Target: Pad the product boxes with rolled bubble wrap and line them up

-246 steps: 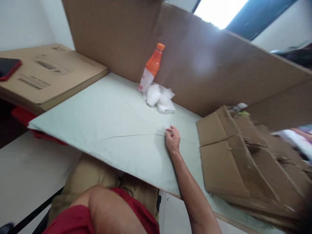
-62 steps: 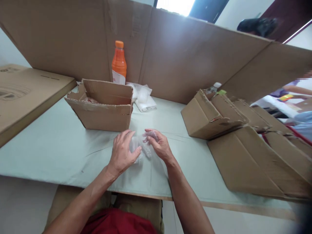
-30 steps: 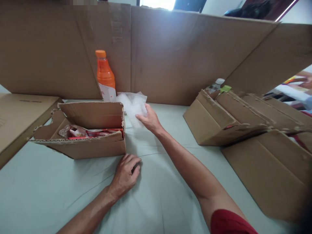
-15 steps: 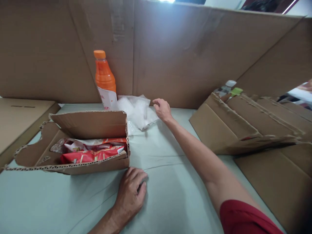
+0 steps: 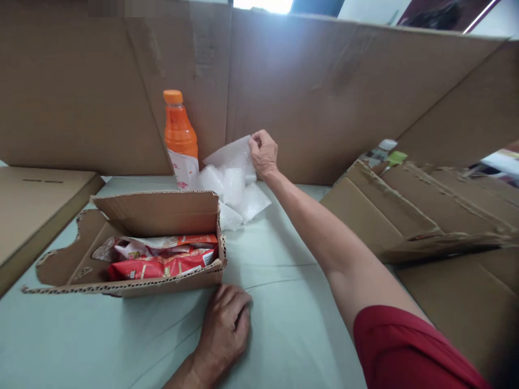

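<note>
Pale green table cover (image 5: 284, 324) spreads under your arms, walled at the back by tall upright cardboard sheets (image 5: 324, 92). Your right hand (image 5: 263, 154) reaches far forward and pinches the top corner of a bubble-wrap sheet (image 5: 231, 156), lifting it off the bubble-wrap pile (image 5: 239, 197); the sheet hangs from that pinch, its long axis running from your fingers down and leftward toward the pile. Pile sits at the back of the table, touching the foot of the cardboard wall. Orange bottle (image 5: 178, 135) stands upright just left of the sheet, close enough to crowd it. Open cardboard box (image 5: 162, 216) with red snack packets (image 5: 162, 262) lies nearer you, its raised flap between you and the pile. Your left hand (image 5: 225, 329) rests curled, knuckles up, on the cover just in front of the box, grasping nothing that shows. Flattened cartons (image 5: 405, 216) are stacked to your right.
</note>
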Demonstrator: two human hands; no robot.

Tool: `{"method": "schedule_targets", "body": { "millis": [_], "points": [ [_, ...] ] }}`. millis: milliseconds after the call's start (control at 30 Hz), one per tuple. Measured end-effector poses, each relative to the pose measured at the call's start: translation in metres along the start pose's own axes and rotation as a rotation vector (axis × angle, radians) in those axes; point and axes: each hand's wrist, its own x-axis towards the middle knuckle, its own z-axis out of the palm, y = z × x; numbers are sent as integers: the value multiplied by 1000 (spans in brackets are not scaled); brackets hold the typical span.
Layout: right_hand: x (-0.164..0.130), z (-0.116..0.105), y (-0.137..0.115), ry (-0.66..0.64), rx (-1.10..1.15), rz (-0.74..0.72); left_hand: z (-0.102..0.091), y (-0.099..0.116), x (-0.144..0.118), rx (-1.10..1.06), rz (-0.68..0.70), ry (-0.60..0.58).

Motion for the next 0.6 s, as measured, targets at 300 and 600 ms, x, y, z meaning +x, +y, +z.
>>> {"method": "schedule_targets", "body": {
  "millis": [300, 600],
  "points": [
    [7, -93, -60, 149, 3, -139, -5, -2, 4, 39, 16, -10],
    [-215, -198, -97, -461, -97, -457, -8, -2, 8, 66, 14, -14]
  ]
}}
